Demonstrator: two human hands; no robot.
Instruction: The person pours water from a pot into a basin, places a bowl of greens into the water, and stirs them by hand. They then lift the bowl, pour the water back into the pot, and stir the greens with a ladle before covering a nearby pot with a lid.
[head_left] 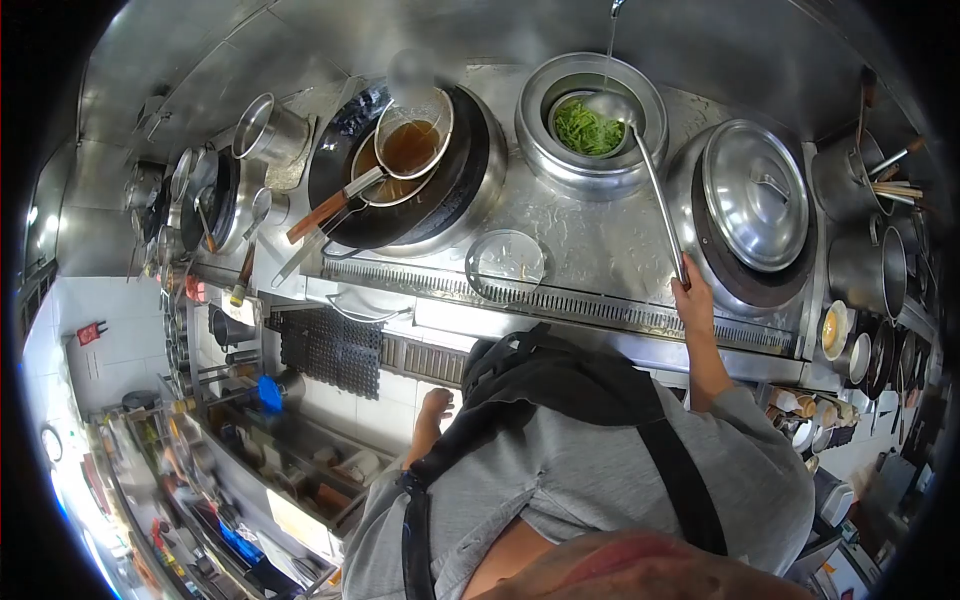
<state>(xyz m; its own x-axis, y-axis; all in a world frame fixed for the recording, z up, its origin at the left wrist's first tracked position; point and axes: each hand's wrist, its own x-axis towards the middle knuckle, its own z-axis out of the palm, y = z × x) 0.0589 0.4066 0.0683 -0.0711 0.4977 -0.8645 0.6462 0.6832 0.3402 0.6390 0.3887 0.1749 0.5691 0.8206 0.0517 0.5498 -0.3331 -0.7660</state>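
Note:
My right hand (pixel 693 292) is closed around the end of a long-handled ladle (pixel 662 200). The ladle's metal bowl lies over chopped greens (pixel 588 130) inside a round metal pot (pixel 533 122) on the stove. From a tap (pixel 617 6) above, a thin stream of water runs down towards the ladle bowl. My left hand (pixel 437 403) hangs low beside my body, apart from the stove. It looks empty, with its fingers loosely bent.
At left, a strainer (pixel 437 112) with brown liquid beneath its mesh rests over a black wok (pixel 335 190). A lidded wok with a metal lid (pixel 750 215) stands at right. A round clear lid or dish (pixel 507 264) lies near the stove's slotted drain (pixel 600 312). Several pots crowd both sides.

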